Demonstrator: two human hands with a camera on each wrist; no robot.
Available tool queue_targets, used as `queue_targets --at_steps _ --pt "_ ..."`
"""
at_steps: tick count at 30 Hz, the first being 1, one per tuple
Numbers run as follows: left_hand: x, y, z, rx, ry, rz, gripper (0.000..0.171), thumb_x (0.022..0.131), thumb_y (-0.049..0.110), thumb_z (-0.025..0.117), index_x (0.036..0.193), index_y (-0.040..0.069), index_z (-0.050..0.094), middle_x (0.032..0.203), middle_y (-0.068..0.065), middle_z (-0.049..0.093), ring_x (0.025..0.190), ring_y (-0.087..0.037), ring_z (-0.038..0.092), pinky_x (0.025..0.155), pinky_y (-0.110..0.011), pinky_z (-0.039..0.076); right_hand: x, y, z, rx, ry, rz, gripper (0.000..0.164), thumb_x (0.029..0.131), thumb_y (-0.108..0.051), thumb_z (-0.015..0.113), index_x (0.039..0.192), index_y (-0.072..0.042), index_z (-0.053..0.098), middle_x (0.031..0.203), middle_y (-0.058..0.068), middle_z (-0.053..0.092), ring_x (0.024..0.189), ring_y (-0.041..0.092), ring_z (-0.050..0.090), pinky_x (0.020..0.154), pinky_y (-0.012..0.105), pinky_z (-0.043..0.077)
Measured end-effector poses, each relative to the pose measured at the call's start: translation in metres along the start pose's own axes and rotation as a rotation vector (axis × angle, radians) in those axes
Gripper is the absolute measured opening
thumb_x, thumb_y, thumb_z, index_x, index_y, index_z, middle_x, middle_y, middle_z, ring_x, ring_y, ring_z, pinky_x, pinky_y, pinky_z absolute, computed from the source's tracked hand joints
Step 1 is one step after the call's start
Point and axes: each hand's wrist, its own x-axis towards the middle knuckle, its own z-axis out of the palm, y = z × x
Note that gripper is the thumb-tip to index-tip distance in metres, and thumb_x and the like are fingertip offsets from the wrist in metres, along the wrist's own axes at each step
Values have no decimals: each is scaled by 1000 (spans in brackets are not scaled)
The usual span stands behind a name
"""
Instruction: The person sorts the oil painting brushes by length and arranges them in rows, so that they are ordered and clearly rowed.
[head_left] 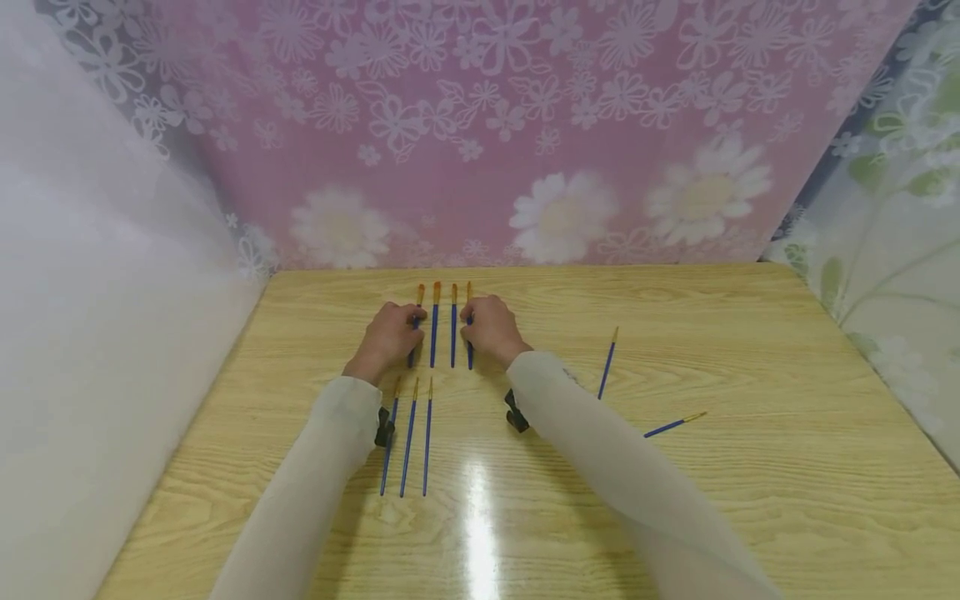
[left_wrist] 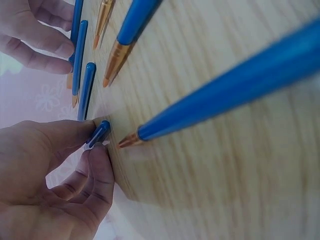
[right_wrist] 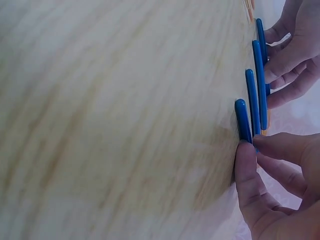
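Blue-handled paintbrushes with orange-tan bristles lie in a row at the back of the table, bristles pointing away. At the row's left end my left hand (head_left: pixel 390 333) pinches a paintbrush (left_wrist: pixel 102 131) between thumb and fingers. My right hand (head_left: pixel 491 327) pinches the paintbrush (right_wrist: pixel 243 117) at the right end in the same way. Between the hands lie a wider brush (head_left: pixel 434 333) and a narrower brush (head_left: pixel 453 333), side by side with small gaps. Closer to me is a second row of 3 thin brushes (head_left: pixel 427 442), the leftmost partly behind my left wrist's camera.
Two more thin brushes lie apart on the right: one steeply slanted brush (head_left: pixel 607 367) and one flatter brush (head_left: pixel 671 425), both partly hidden by my right sleeve (head_left: pixel 622 467). The wood-grain table (head_left: pixel 750 350) ends at a pink floral curtain (head_left: pixel 450 183).
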Motion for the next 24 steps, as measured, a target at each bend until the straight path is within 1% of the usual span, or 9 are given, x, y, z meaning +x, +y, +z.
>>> queue_targets --at_steps 4,6,9,12,16,19,24 --pt "0 0 1 -2 3 0 44 109 9 56 152 3 63 150 -28 55 133 -42 56 98 -50 48 -3 2 1 13 8 -8 27 106 -5 68 131 0 75 141 20 66 128 35 60 105 49 54" --pt "-1 -1 1 3 5 3 44 109 9 56 152 3 62 149 -28 56 131 -42 57 97 -50 48 -5 3 1 10 15 -16 26 106 -6 68 130 -1 75 137 19 67 123 34 60 102 48 55" --pt "-1 -1 1 1 -1 6 45 109 9 56 152 3 62 151 -28 54 136 -42 55 98 -50 47 -9 4 0 5 23 -23 25 106 -7 68 130 -1 75 128 18 69 115 32 61 98 47 55" --pt "-1 -2 1 -7 -10 6 45 109 9 55 153 3 61 154 -28 52 141 -44 52 100 -52 47 -13 5 -2 7 27 -32 25 107 -8 67 130 -1 75 123 17 70 111 31 62 96 48 55" --pt "-1 -2 1 1 -15 13 45 109 9 55 153 2 61 153 -29 53 142 -45 51 104 -54 48 -20 7 -9 25 33 -54 26 107 -10 66 131 -1 75 129 18 70 117 34 65 100 51 56" --pt "-1 -2 1 7 -16 15 45 109 9 55 153 2 61 152 -28 54 142 -44 52 103 -54 48 -27 10 -16 45 27 -53 27 108 -12 66 132 -2 74 134 19 67 124 37 63 103 54 55" --pt "-2 -1 0 9 -14 14 44 109 9 56 153 2 61 150 -28 56 140 -43 53 100 -51 48 -40 18 -28 37 22 -46 28 109 -17 68 133 -4 73 133 18 67 124 37 63 103 54 54"
